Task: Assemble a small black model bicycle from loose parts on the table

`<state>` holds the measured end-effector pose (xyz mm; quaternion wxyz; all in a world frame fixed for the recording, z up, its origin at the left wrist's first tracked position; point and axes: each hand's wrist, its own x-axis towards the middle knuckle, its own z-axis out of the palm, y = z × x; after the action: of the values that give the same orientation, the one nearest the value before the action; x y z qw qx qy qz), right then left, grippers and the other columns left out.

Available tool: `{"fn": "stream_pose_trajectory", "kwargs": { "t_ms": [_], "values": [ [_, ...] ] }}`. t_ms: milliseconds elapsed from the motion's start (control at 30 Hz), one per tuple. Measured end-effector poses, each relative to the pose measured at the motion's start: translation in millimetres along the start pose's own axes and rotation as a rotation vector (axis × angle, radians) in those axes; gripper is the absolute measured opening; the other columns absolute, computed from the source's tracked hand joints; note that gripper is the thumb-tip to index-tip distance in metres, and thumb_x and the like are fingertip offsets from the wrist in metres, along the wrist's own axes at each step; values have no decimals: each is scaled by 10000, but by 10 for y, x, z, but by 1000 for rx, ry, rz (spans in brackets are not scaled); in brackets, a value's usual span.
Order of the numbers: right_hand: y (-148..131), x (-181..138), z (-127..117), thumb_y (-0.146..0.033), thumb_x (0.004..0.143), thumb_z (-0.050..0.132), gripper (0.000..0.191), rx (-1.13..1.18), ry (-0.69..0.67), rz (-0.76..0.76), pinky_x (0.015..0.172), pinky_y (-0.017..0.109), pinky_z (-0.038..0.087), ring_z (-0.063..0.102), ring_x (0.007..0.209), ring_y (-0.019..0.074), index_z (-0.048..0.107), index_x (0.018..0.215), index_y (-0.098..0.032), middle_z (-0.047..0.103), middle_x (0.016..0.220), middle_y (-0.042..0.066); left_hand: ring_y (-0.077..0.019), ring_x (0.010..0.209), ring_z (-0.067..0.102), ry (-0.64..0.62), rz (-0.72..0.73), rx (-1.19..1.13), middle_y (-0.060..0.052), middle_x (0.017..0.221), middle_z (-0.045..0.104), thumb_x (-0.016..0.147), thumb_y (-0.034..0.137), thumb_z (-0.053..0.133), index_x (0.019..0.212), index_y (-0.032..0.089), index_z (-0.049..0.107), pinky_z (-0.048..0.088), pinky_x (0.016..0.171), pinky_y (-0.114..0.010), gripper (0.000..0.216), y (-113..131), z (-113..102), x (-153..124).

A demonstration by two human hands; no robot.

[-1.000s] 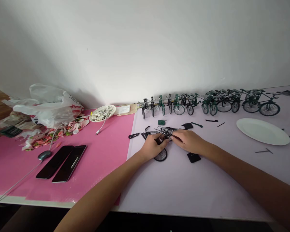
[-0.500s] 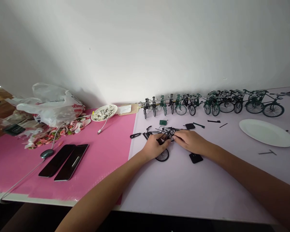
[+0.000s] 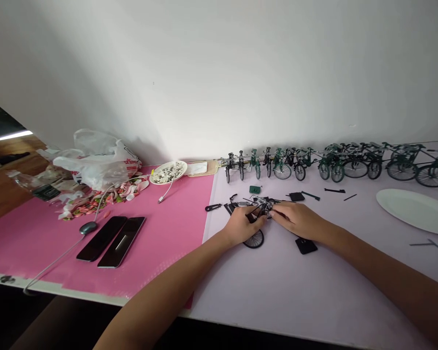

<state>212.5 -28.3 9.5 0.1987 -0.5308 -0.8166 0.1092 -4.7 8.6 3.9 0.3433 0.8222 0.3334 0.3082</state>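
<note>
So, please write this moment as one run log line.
left hand: holding model bicycle | right hand: at same bicycle | behind: row of bicycles

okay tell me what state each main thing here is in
Left hand: closed on a model bicycle
Right hand: fingertips at it, grip unclear
Bicycle row: standing upright
Phones: flat, screens dark
Left plate: holding white pieces
Right plate: face up
Plastic bag: crumpled

A model bicycle point(image 3: 265, 206) is held in the left hand point(image 3: 242, 224) and pinched by the right hand point(image 3: 294, 217). Along the back edge of the desk point(image 3: 263, 291), more bicycles point(image 3: 337, 165) are lined up; nearer its front edge, at left, two phones point(image 3: 122, 243) are laid side by side.
</note>
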Motion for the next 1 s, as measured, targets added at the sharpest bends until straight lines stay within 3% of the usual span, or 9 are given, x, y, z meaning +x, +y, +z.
{"fn": "stream_pose_trajectory", "kwargs": {
  "t_ms": [333,600,767,1000],
  "values": [
    [-5,6,-10,-348,1027,367,353,29,-27,29,585,300,369,549,639,183,415,700,-223,587,716,27,-111,589,343,2,4,-27,44,603,403,871,344,623,640,196,403,333,569,-264,352,21,-2,-2],
    [-24,8,11,-373,1013,391,361,-1,41,26,556,301,383,553,605,184,429,685,-226,596,676,31,-111,591,356,8,9,-38,41,610,435,862,314,636,635,193,410,338,572,-265,343,25,-5,-4],
    [24,0,33,-388,976,460,278,7,93,30,535,295,386,546,564,176,480,746,-233,580,634,6,-113,593,371,9,23,-49,40,610,444,862,306,635,632,191,427,349,587,-265,331,31,-7,-4],
    [70,-10,20,-276,900,502,131,58,108,-54,591,297,434,570,627,186,520,779,-228,605,684,19,-112,588,328,4,28,-43,46,600,382,869,325,619,628,196,372,319,578,-269,368,40,-8,-10]
  ]
}}
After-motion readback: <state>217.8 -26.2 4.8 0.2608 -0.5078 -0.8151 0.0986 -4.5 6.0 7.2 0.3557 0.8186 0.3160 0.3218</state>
